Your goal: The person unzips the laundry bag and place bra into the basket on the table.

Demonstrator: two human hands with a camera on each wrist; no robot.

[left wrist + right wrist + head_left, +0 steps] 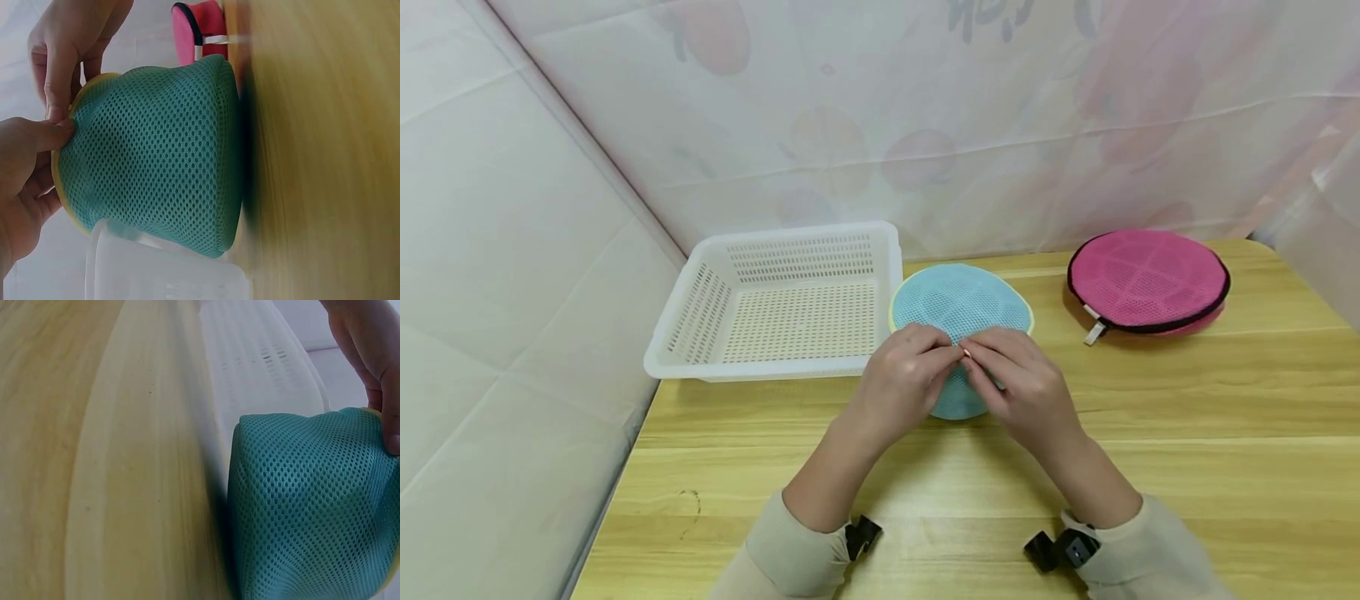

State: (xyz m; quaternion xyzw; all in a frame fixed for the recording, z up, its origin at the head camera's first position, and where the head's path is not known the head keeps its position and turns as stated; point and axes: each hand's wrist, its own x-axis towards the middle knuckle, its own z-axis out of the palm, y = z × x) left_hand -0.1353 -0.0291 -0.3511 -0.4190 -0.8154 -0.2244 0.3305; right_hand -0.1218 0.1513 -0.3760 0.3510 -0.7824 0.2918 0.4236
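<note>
A teal mesh laundry bag (961,292) with yellow trim stands upright on the table, its round top facing up. At the near edge of that top, my left hand (901,385) pinches the yellow rim between thumb and fingers. Right beside it, my right hand (1028,390) pinches the same rim, the fingertips of both hands almost meeting. A small pale bit shows between the right fingertips; I cannot tell what it is. The bag's mesh side (150,137) bulges below the hands in the left wrist view.
A white plastic basket (760,368) with slotted walls stands left of the bag, close against it. To the right lies a pink mesh bag (1150,279) with black trim and a white tag. A pale printed cloth (865,100) hangs behind the wooden table (1210,433).
</note>
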